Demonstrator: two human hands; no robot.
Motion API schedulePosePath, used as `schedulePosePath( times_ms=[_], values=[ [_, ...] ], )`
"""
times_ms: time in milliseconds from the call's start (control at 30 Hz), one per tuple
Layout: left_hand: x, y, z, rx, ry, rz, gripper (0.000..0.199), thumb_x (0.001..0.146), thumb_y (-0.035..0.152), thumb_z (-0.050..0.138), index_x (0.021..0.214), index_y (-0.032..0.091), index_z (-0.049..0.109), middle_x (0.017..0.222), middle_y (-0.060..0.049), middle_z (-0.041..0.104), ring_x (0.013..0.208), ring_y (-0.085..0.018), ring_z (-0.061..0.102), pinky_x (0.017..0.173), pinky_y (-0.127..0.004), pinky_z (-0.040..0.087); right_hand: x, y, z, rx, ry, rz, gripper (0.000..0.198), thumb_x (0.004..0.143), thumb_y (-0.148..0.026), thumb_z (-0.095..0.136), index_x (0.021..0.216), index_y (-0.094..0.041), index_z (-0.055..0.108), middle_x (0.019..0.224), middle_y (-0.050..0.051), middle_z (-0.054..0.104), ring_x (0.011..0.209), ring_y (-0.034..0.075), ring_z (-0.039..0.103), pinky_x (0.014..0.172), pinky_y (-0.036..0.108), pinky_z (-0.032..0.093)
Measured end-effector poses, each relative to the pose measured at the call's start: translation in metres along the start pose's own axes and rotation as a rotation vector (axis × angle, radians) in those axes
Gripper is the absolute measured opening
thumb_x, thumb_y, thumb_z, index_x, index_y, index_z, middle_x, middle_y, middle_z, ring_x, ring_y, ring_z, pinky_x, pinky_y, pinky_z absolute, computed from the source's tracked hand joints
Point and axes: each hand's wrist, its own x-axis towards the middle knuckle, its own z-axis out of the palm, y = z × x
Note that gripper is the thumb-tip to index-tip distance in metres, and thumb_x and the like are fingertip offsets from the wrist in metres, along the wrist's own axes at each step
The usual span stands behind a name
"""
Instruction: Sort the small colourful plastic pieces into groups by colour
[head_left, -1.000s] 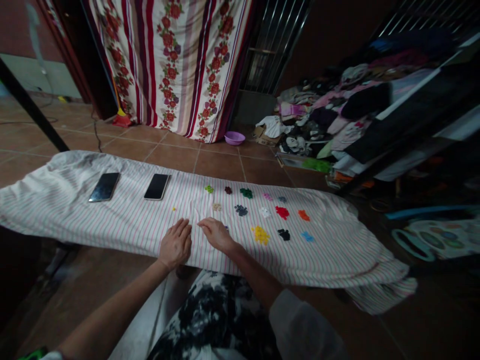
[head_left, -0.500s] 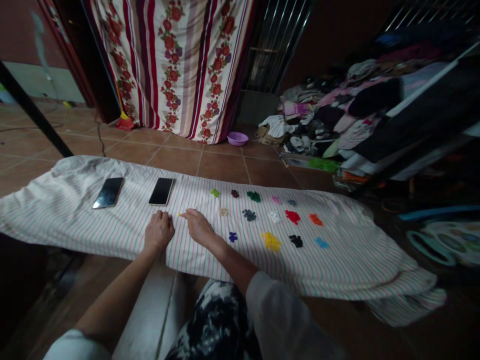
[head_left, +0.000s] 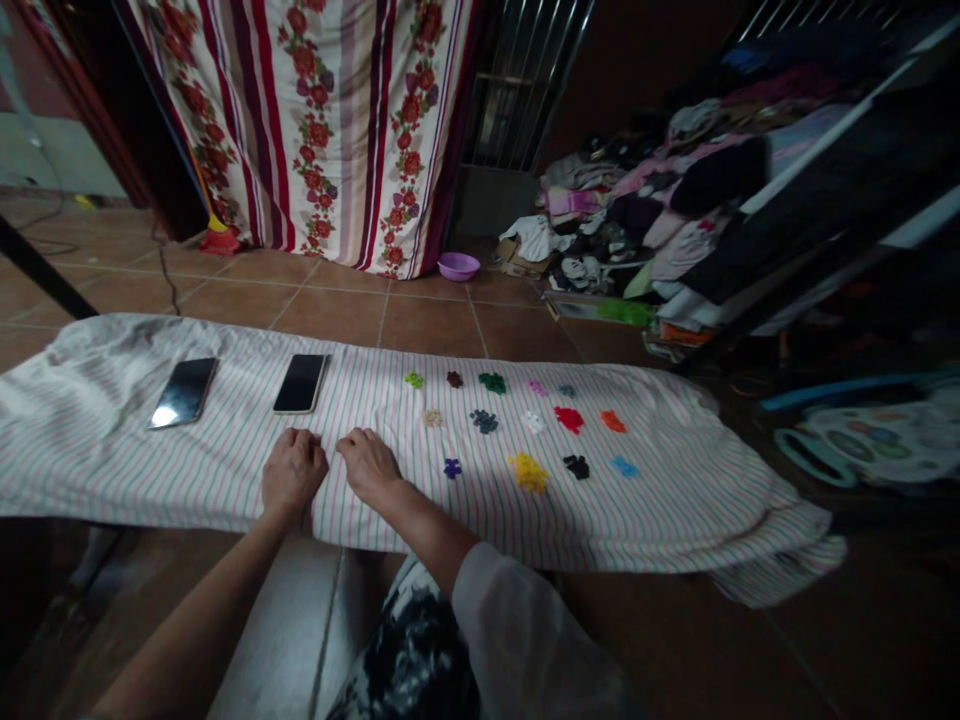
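My left hand (head_left: 295, 468) rests closed on the striped cloth (head_left: 675, 490), just below the right-hand phone (head_left: 300, 384); whatever its curled fingers hold is hidden. A short gap to the right, my right hand (head_left: 367, 463) is also closed, fingers bent toward the left hand, with nothing visible at its tips. Small piles of coloured pieces lie to its right. Nearest are a purple pile (head_left: 452, 468) and a beige pile (head_left: 433, 418). Farther right are yellow (head_left: 529, 472), dark grey (head_left: 484, 421), black (head_left: 577, 467) and red (head_left: 568, 419) piles. The pieces' exact kind is too small to tell.
Another dark phone (head_left: 184, 393) lies at the cloth's left. Beyond the cloth are a tiled floor, a purple basin (head_left: 458, 267), a red broom (head_left: 219, 237) and a hanging flowered curtain (head_left: 345, 130). Heaped clothes (head_left: 637, 210) fill the back right.
My right hand, which was pinching a small yellow piece, has turned and curled in; the piece no longer shows. My left hand stays closed. The view has shifted slightly to the right.
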Motion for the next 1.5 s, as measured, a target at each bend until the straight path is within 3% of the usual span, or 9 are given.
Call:
schedulePosePath(
  times_ms=[267,433,633,767,967,1100,1233,1500],
  values=[
    [-0.002,0.001,-0.003,-0.025,-0.004,-0.012,0.020,0.083,0.026,0.040,0.084,0.018,0.058,0.089,-0.008,0.059,0.083,-0.020,0.055,0.070,-0.031,0.041,-0.030,0.005,-0.003,-0.028,0.000,0.019,0.022,0.093,-0.016,0.041,0.099,-0.017,0.062,0.097,0.009,0.060,0.090,0.020,0.057,0.081,0.033,0.048],
    [-0.002,0.001,-0.004,-0.012,-0.015,-0.024,0.024,0.083,0.028,0.038,0.086,0.018,0.059,0.091,-0.008,0.058,0.083,-0.020,0.055,0.071,-0.032,0.041,-0.057,0.019,-0.018,0.118,0.047,0.029,0.022,0.096,-0.025,0.043,0.096,-0.021,0.064,0.092,0.004,0.063,0.089,0.015,0.060,0.082,0.027,0.048],
    [-0.003,0.002,-0.006,-0.018,-0.025,-0.043,0.025,0.083,0.029,0.038,0.087,0.017,0.060,0.093,-0.009,0.058,0.085,-0.021,0.055,0.071,-0.032,0.042,-0.101,0.063,-0.041,0.279,0.386,0.085,0.021,0.093,-0.022,0.046,0.102,-0.022,0.066,0.099,0.005,0.066,0.098,0.016,0.059,0.091,0.029,0.046],
    [-0.003,0.001,-0.006,-0.012,-0.040,-0.042,0.026,0.083,0.030,0.038,0.088,0.017,0.061,0.095,-0.009,0.058,0.086,-0.021,0.056,0.072,-0.032,0.042,-0.133,0.113,-0.056,0.290,0.600,0.257,0.023,0.089,-0.019,0.046,0.095,-0.019,0.068,0.097,0.008,0.068,0.095,0.020,0.060,0.090,0.034,0.047],
    [-0.004,0.001,-0.007,-0.025,-0.043,-0.028,0.024,0.083,0.029,0.041,0.089,0.017,0.061,0.096,-0.011,0.059,0.088,-0.023,0.057,0.073,-0.033,0.043,-0.179,0.175,-0.062,0.350,0.782,0.554,0.026,0.083,-0.030,0.048,0.089,-0.020,0.070,0.092,0.009,0.070,0.087,0.021,0.064,0.083,0.037,0.052],
    [-0.005,0.005,-0.011,-0.013,-0.065,-0.042,0.023,0.084,0.028,0.041,0.090,0.015,0.060,0.097,-0.012,0.059,0.089,-0.024,0.057,0.072,-0.034,0.044,-0.194,0.191,-0.053,0.418,0.813,0.638,0.030,0.081,-0.034,0.047,0.091,-0.019,0.070,0.092,0.008,0.071,0.084,0.021,0.065,0.078,0.035,0.054],
    [-0.005,0.009,-0.015,-0.009,-0.065,-0.034,0.023,0.085,0.026,0.041,0.089,0.013,0.060,0.097,-0.014,0.059,0.089,-0.025,0.057,0.073,-0.035,0.043,-0.196,0.194,-0.046,0.370,0.777,0.661,0.031,0.080,-0.031,0.045,0.091,-0.019,0.071,0.093,0.008,0.072,0.088,0.022,0.064,0.085,0.038,0.052],
    [-0.004,0.006,-0.010,0.013,-0.052,-0.057,0.023,0.084,0.028,0.041,0.089,0.016,0.060,0.095,-0.011,0.058,0.086,-0.023,0.056,0.072,-0.034,0.043,-0.196,0.189,-0.043,0.309,0.717,0.573,0.036,0.085,-0.026,0.038,0.097,-0.019,0.071,0.099,0.008,0.071,0.097,0.021,0.062,0.094,0.039,0.047]
  ],
)
